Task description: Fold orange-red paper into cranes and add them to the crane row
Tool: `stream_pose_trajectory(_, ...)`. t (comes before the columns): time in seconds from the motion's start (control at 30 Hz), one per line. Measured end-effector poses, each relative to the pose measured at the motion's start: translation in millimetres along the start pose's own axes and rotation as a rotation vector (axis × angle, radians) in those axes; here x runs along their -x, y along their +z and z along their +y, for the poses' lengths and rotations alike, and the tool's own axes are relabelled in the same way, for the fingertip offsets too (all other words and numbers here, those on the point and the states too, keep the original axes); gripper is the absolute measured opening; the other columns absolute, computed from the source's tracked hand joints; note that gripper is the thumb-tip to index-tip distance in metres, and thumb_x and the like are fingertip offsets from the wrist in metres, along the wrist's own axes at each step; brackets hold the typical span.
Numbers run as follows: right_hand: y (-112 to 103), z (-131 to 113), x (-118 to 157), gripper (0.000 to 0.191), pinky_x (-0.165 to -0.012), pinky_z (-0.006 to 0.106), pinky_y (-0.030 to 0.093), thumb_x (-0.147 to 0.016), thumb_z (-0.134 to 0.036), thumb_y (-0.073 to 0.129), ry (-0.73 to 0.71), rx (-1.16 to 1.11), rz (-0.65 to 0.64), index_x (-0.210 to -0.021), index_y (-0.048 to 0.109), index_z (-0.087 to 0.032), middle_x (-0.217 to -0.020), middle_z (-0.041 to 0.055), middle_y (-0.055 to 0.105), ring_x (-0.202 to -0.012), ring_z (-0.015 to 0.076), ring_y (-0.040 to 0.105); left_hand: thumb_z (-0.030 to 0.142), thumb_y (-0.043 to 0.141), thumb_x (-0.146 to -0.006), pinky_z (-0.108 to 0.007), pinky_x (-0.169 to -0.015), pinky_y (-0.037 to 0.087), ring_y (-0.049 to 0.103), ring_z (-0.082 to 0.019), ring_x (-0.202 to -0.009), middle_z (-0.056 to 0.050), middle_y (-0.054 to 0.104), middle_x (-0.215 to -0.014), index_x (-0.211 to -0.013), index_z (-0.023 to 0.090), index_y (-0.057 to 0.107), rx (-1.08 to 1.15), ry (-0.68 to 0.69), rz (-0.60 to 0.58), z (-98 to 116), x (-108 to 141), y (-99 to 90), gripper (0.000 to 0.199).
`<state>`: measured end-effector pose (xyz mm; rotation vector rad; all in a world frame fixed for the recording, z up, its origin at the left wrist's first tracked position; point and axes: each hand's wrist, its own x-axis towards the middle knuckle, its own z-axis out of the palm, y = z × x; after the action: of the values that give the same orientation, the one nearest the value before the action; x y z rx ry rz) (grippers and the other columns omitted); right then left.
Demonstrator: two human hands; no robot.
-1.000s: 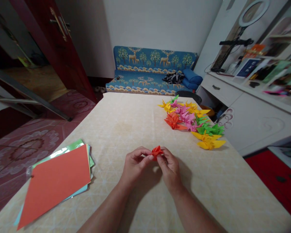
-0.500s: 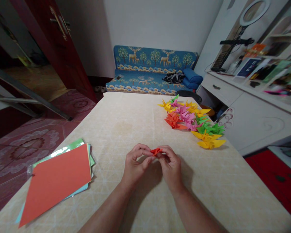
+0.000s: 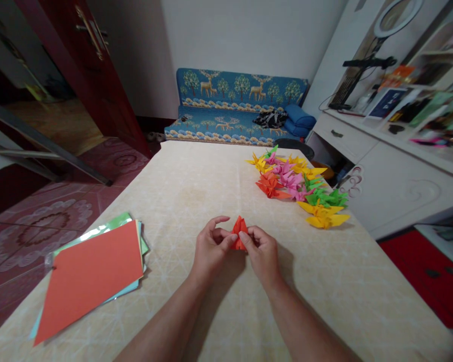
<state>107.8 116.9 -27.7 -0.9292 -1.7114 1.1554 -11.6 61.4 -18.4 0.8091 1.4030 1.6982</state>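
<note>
I observe both arms entering from the near edge and converging over the middle of the table (image 3: 191, 168), the forearms angled inward so that the two hands meet at the piece under work. That piece, a folded red paper (image 3: 240, 225), is between the fingertips, its pointed end directed away from the body and its straighter edge toward it; I cannot tell whether that edge touches the tabletop. The left hand (image 3: 210, 250) is drawn into a light pinch: the thumb lies on the paper's left side, one finger meets it from behind, and the index finger is lifted and curved clear above, touching nothing. The gap between that finger and the thumb is moderate. The right hand (image 3: 265, 253) is more tightly gathered, the thumb laid slantwise across the paper's right face and the index finger bent behind it; I record a firm-looking pinch, with the remaining fingers curled in and partly hidden. Both palms face inward, and shadow falls on the cloth beneath and beside the hands. Well apart to the left lies a stack of sheets (image 3: 94, 281), orange-red on top with green and blue edges showing. Beyond the right hand, I note a cluster of folded paper figures (image 3: 288, 177) in yellow, pink, green and red.
</note>
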Motion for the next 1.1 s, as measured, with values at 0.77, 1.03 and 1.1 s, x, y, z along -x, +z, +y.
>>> stream_pose_trajectory(0.77,-3.1,-9.0,-5.1,0.023,-0.052,0.021,0.041,-0.073,-0.035,0.069,0.118,-0.251,0.066,-0.074,0.055,-0.018,-0.066,-0.0019,0.055,-0.058,0.0109,0.052,0.022,0.078,-0.067,-0.024,-0.066,0.049,0.064,-0.013,-0.068,-0.001,0.069,-0.074,-0.085,0.017,0.064,0.137,0.084,-0.009,0.0,0.0,3.9,0.023)
stream_pose_trajectory(1.03,-5.0,-5.3,-5.2,0.016,-0.058,0.023,0.042,-0.077,-0.032,0.065,0.070,-0.192,0.056,-0.078,0.059,-0.018,-0.071,-0.0004,0.059,-0.064,0.0132,0.054,0.021,0.075,-0.070,-0.023,-0.065,0.048,0.063,-0.013,-0.066,-0.003,0.070,-0.073,-0.078,0.014,0.066,0.046,0.064,-0.032,-3.6,1.1,-1.1,0.014)
stream_pose_trajectory(1.1,-6.0,-5.3,-5.1,0.012,-0.061,0.024,0.043,-0.077,-0.030,0.064,0.031,-0.176,0.053,-0.077,0.061,-0.018,-0.075,0.0005,0.060,-0.069,0.0142,0.056,0.022,0.074,-0.071,-0.024,-0.066,0.047,0.062,-0.013,-0.066,-0.004,0.071,-0.074,-0.077,0.014,0.068,0.006,0.078,-0.028,-3.1,0.8,-2.5,0.012)
